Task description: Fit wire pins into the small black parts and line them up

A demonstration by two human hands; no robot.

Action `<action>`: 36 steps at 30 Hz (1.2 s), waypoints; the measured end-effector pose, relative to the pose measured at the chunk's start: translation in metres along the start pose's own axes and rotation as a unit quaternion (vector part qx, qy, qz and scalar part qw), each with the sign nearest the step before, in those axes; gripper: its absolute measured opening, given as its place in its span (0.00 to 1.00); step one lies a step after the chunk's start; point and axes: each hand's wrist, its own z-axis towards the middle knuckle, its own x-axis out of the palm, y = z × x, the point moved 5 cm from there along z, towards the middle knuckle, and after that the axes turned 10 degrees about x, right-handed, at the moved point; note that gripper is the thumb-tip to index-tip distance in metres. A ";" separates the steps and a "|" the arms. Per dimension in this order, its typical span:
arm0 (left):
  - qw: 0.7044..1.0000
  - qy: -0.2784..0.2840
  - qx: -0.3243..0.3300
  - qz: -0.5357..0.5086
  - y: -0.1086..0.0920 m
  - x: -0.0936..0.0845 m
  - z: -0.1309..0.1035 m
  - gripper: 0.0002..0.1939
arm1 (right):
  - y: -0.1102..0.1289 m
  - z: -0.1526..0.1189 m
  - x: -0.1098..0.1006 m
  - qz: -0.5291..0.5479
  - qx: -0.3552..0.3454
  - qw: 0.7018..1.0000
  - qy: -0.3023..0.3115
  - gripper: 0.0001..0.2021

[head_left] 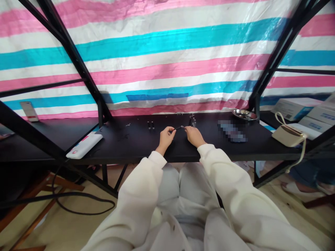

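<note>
Over the black tabletop (125, 144), both my hands are closed near each other. My left hand (166, 137) pinches the dark end of a short, thin black stick-like piece with a grey tip (178, 128). At its grey end are the fingers of my right hand (194, 135), also closed. The exact kind of this piece is too small to make out. Two small black pieces with grey ends (151, 125) stand side by side left of my hands. Just behind my right hand is a cluster of similar small pieces (193, 122).
Tiny pale bits (179, 113) lie along the back edge. A shiny metal dish (244, 114) sits back right, with a blurred-out item (232, 131) before it. A beige purse (289, 135) and white boxes (295, 106) are farther right. A white slab-shaped device (85, 145) lies left by the black frame (91, 87).
</note>
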 end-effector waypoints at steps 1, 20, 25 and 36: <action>1.000 -0.002 -0.002 -0.003 0.001 0.000 0.000 0.11 | 0.000 0.000 0.000 -0.003 0.002 1.000 0.000 0.13; 1.000 -0.007 0.007 -0.024 0.005 0.002 -0.002 0.11 | -0.002 -0.003 0.000 0.004 -0.001 1.000 0.005 0.15; 1.000 0.005 0.009 -0.018 0.004 0.002 -0.002 0.12 | -0.003 -0.003 0.000 0.016 -0.007 1.000 -0.002 0.15; 0.997 0.030 -0.008 -0.072 0.007 0.004 -0.002 0.13 | -0.001 -0.004 -0.004 0.099 -0.048 0.993 -0.032 0.15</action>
